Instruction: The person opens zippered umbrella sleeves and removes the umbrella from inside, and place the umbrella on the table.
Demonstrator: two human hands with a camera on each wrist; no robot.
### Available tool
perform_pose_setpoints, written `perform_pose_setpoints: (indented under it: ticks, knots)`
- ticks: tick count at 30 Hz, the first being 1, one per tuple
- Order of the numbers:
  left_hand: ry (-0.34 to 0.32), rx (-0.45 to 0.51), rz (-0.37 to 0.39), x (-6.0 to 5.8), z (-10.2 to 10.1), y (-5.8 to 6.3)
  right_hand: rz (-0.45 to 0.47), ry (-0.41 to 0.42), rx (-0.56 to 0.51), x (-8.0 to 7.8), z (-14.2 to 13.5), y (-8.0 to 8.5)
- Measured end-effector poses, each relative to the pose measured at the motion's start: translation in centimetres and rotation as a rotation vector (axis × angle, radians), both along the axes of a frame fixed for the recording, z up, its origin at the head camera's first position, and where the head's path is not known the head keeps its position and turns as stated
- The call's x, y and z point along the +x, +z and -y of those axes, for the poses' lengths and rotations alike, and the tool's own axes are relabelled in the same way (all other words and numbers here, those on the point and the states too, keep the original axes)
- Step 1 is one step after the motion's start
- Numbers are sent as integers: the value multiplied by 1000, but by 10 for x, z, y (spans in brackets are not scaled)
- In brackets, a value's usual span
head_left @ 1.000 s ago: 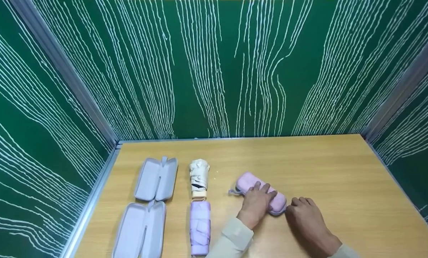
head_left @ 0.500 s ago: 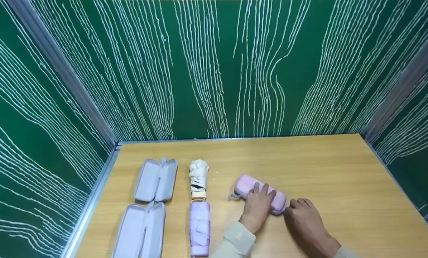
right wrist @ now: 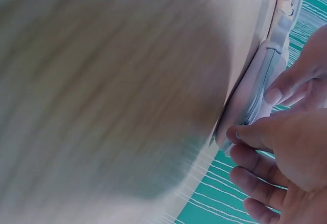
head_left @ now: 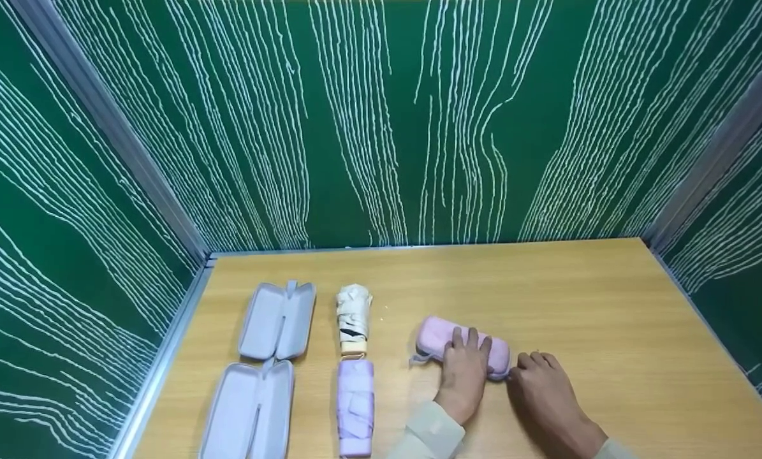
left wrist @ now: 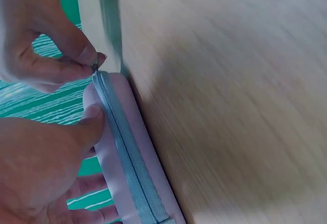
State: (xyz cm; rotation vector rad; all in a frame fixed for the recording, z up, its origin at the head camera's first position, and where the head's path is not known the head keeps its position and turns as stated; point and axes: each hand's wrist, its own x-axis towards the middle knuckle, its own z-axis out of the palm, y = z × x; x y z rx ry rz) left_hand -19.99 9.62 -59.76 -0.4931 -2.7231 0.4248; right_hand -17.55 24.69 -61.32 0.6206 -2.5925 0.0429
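Observation:
A pink zip case (head_left: 437, 333) with a grey zip band lies on the table, its fabric loop at the left end. My left hand (head_left: 465, 379) grips it, fingers spread over the top; the left wrist view shows the thumb against the side beside the zip (left wrist: 127, 147). At the case's right end, my right hand (head_left: 549, 389) pinches the zipper pull (left wrist: 95, 66) between thumb and finger. From the right wrist, the right hand (right wrist: 291, 157) appears close to the end of the case (right wrist: 245, 96); the zip looks closed along the visible stretch.
Two opened grey cases (head_left: 275, 319) (head_left: 247, 408) lie on the left of the wooden table (head_left: 578, 287). Beside them, a folded cream umbrella (head_left: 354, 315) and a folded purple umbrella (head_left: 356, 408) form a line. Green panels (head_left: 412, 159) with white wavy lines border the table.
The case's left end has swung toward me, so the case lies more nearly crosswise. My left hand has shifted slightly right and nearer; the right hand stays almost where it was.

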Motion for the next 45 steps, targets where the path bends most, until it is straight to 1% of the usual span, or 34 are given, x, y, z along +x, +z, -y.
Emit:
perform_pose_setpoints:
  ticks: [3, 8, 15, 23, 27, 33, 37, 40, 45]
  knots:
    - [26, 2, -7, 2, -3, 0, -2, -1, 6, 0, 1, 1]
    - [62, 9, 17, 4, -7, 0, -18, 1, -14, 2, 4, 2]
    - [72, 13, 22, 3, -10, -4, -49, 24, -30, 4, 10, 2]
    - [89, 6, 34, 4, -12, -3, -44, -9, -6, 4, 12, 3]
    - [94, 14, 22, 4, -13, -3, -36, -18, -11, 5, 13, 3]
    - [102, 41, -5, 4, -14, -5, 2, -46, 25, 6, 17, 4]
    - [115, 65, -27, 4, -15, -6, -25, -31, 20, 6, 19, 3]
    - [124, 60, -37, 4, -16, -6, -50, -21, 1, 5, 20, 3]
    - [138, 71, -59, 5, -18, -8, -51, -18, -15, 5, 23, 1]
